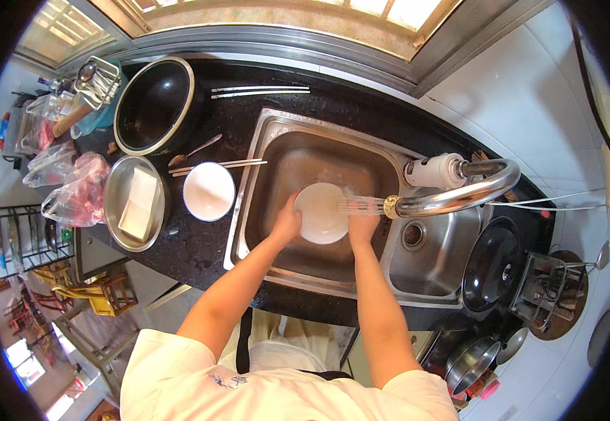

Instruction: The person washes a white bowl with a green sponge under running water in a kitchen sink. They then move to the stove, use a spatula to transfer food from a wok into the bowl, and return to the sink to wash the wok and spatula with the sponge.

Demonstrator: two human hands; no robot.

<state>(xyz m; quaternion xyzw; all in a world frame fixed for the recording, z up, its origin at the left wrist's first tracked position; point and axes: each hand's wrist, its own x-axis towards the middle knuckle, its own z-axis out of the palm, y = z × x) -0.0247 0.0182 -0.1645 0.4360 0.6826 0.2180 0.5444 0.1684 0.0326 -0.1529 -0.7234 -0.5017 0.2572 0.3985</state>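
Both forearms reach over the black counter's front edge [200,256] into the steel sink [298,158]. The left hand [286,226] and right hand [362,228] grip a white bowl's [319,214] opposite rims mid-basin, under the faucet's [452,198] stream, with open basin beyond.

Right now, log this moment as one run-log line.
left hand: holds round white plate rim | right hand: on plate's other edge | curved steel tap: spraying onto plate | place: steel sink
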